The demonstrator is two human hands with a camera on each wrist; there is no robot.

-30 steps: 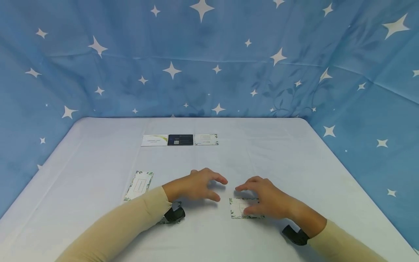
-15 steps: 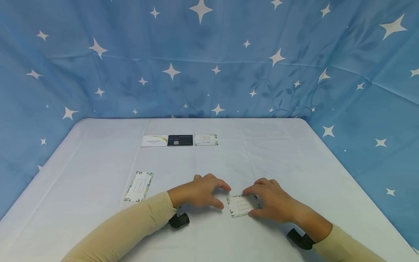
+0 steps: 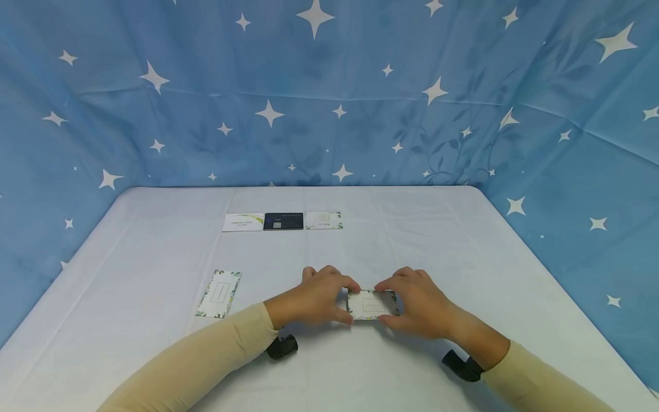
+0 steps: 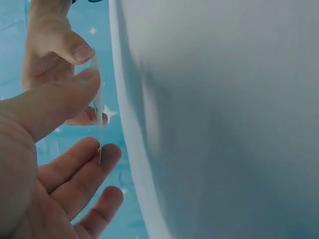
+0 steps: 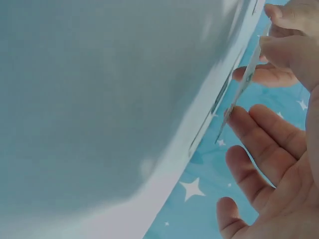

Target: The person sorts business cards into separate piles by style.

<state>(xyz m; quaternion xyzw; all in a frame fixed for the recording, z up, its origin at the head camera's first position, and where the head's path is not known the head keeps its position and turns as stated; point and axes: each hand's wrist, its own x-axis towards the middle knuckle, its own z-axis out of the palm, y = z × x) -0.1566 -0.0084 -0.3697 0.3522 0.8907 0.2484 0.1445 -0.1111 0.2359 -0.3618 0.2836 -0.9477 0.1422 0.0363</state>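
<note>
A white business card [image 3: 372,306] with a green leafy border is held a little above the table between both hands. My left hand [image 3: 321,297] pinches its left end, thumb at the near edge and fingers at the far edge. At the right end, my right hand [image 3: 426,306] grips the same two edges. The left wrist view shows the card [image 4: 97,107] almost edge-on, between thumb and fingertips. Thin and slanted, the card [image 5: 243,84] also appears in the right wrist view, where the other fingers of the right hand [image 5: 274,164] spread loosely.
Another leafy-bordered card [image 3: 218,293] lies askew left of the left hand. Farther back, a white card [image 3: 242,222], a dark card [image 3: 284,221] and a leafy card [image 3: 324,220] lie in a row on the white table [image 3: 437,240]. A blue star-patterned curtain [image 3: 360,131] hangs behind.
The right hand has taken hold of the leafy card, which has been raised off the table and shifted slightly left and away. The left hand has moved slightly right and now grips its other end.
</note>
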